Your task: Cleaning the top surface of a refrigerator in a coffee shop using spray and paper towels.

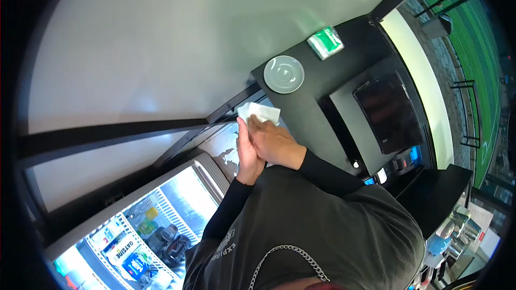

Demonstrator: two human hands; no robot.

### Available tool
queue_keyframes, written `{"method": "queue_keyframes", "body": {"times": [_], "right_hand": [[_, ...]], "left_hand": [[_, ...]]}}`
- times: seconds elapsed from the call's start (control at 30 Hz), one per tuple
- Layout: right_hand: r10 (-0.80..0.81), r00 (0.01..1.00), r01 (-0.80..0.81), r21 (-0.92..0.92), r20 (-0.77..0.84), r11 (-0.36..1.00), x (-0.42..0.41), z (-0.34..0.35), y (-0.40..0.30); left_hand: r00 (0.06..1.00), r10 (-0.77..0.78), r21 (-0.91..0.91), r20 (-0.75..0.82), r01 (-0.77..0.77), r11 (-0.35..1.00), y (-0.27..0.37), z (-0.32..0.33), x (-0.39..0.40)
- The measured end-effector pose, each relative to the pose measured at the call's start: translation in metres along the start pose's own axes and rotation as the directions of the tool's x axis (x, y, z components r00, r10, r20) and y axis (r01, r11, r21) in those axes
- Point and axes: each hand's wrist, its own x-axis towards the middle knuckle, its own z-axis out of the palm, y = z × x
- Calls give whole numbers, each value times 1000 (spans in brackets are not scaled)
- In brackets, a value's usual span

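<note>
A folded white paper tissue (264,112) sticks out beyond my two hands, which are pressed together in front of my chest. My left hand (246,155) is turned palm inward, its thumb side up, and bears the tissue from the left. Across its palm lies my right hand (278,143), fingers bent over the tissue's near edge. The fingertips and the part of the tissue between the palms are hidden. Past the hands, a grey saucer (284,74) rests on the corner of a dark counter (308,106), with a green-and-white tissue pack (325,43) behind it.
A dark tablet-like screen (389,112) is at the right, near a card terminal (403,161). At lower left stands a lit glass-front fridge (161,209) with cartons (125,249) on wire shelves. A pale wall panel (141,48) borders the counter. Metal cups (459,229) stand at far right.
</note>
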Motion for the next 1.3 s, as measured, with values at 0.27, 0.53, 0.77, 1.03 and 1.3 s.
{"method": "queue_keyframes", "body": {"times": [0.27,0.53,0.77,1.03,1.3], "right_hand": [[181,943,-32,465,-279,885,67,-99,151],[417,812,-524,-196,-408,829,108,-80,276],[477,707,-653,-221,-523,724,116,-52,308],[529,723,-621,-82,-445,780,125,-48,296],[552,801,-583,-92,-231,807,150,-74,322]], "left_hand": [[967,179,177,-181,-147,973,-9,-19,-4],[922,246,167,-300,-203,965,-4,-46,-36],[864,272,180,-423,-214,960,8,-61,-93],[780,361,237,-511,-276,932,-7,-98,-192],[700,305,245,-646,-189,951,-30,-151,-245]]}}
